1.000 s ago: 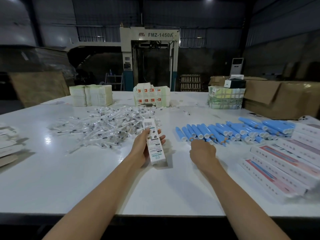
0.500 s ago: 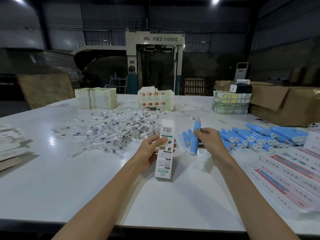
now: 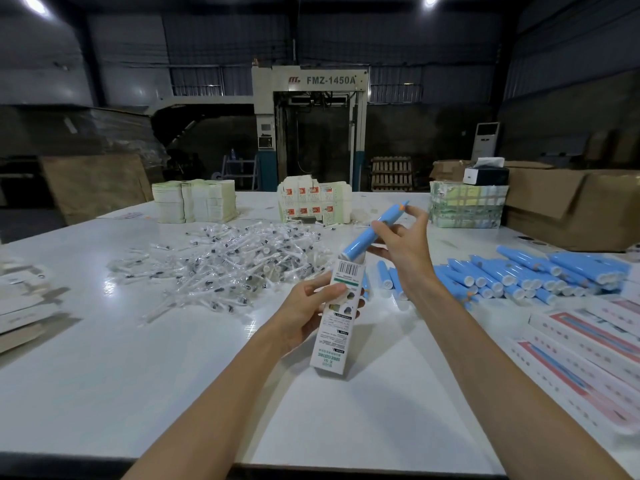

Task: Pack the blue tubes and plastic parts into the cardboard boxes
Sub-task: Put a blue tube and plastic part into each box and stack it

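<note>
Currently: left hand [image 3: 308, 308] grips a white printed carton [image 3: 337, 323] about its middle, thumb across the front face, fingers curled round behind; carton held roughly upright with a slight tilt, open end uppermost.

Right hand [image 3: 403, 245] pinches one blue tube [image 3: 369, 234] at mid-body between thumb and curled fingers; forefinger stretched up toward the tube's upper tip; tube slanted, its capped lower end at the carton's open mouth, directly above the left grip. Whether the cap has entered the mouth or only meets the rim cannot be told from this angle; it looks to be just at the rim.

Other blue tubes [image 3: 519, 277] lie in a loose heap on the white table [image 3: 156, 382] to the right of the right-hand grip; a few strays lie just below that hand.

Heap of clear wrapped plastic parts [image 3: 235, 265] sits left of and beyond the left grip.

Long printed boxes [image 3: 588, 348] lie flat in rows well to the right of both grips; stacks of pale folded cartons [image 3: 194, 202] stand far beyond them.
</note>
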